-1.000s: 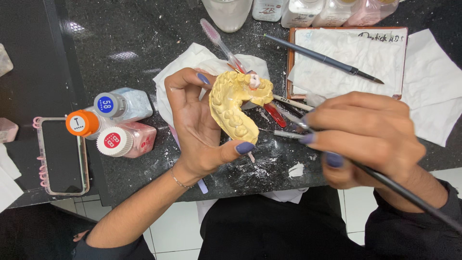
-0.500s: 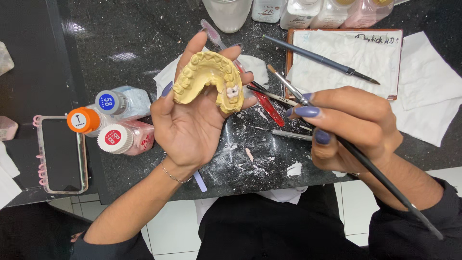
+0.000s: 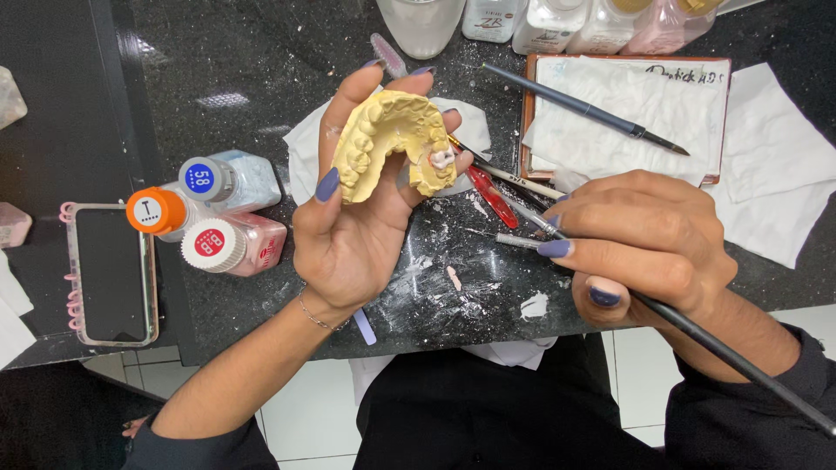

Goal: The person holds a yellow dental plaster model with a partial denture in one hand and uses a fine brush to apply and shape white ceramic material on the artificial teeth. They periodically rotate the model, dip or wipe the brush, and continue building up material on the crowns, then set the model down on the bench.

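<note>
My left hand point(image 3: 353, 231) is palm up and grips a yellow plaster dental arch model point(image 3: 386, 139) between thumb and fingers, teeth facing me. A small white tooth piece point(image 3: 441, 159) sits at the model's right end. My right hand point(image 3: 644, 239) holds a long dark-handled brush point(image 3: 723, 352) like a pen, its metal tip point(image 3: 521, 211) pointing left, just right of and below the model, apart from it.
Three small capped bottles point(image 3: 205, 213) stand left of my left hand, beside a phone point(image 3: 111, 274). A second brush point(image 3: 583, 106) lies on a tissue-covered tray point(image 3: 623, 117). Red-handled tools point(image 3: 488, 187), white powder smears point(image 3: 453, 283), tissues point(image 3: 771, 161) and jars point(image 3: 540, 17) cover the black counter.
My left hand has turned palm up and tilted the model so its teeth face me. My right hand has slid slightly right and down with the brush.
</note>
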